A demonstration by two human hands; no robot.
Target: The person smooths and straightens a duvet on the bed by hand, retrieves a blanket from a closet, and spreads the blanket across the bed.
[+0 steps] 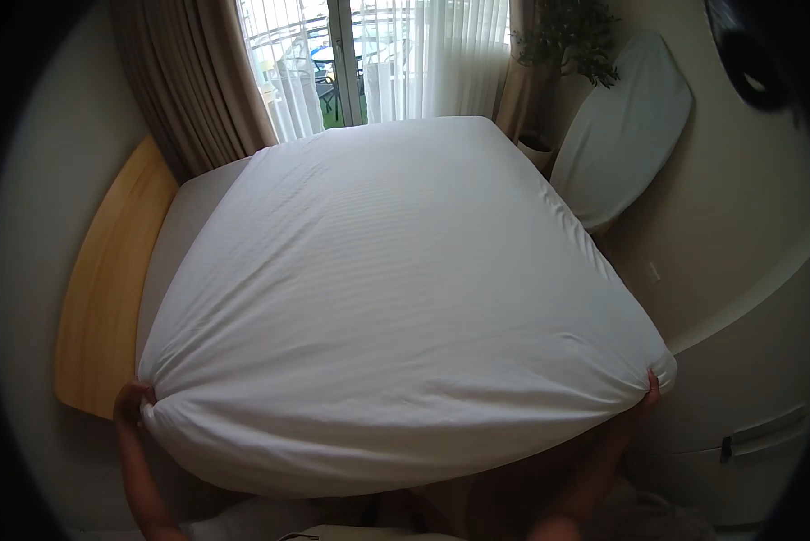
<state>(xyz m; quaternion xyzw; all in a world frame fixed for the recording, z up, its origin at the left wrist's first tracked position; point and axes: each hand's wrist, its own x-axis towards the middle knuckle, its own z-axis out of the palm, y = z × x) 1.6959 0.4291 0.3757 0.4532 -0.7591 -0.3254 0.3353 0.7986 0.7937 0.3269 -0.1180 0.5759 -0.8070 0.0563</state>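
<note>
A white fitted sheet [405, 270] spreads over the mattress, with creases running in toward both near corners. My left hand [134, 400] grips the sheet at the near left corner, close to the wooden headboard [112, 288]. At the near right corner my right hand [651, 388] has its fingers closed on the sheet's edge. Between my hands the near edge of the sheet bulges and hangs in a loose curve. At the head end, a pale strip of mattress [208, 194] shows outside the sheet.
Brown curtains [193, 81] and sheer white ones hang by a glass door [343, 63] behind the bed. A potted plant [567, 41] and a covered ironing board [626, 135] stand at the far right. A pale cabinet [738, 406] is near my right arm.
</note>
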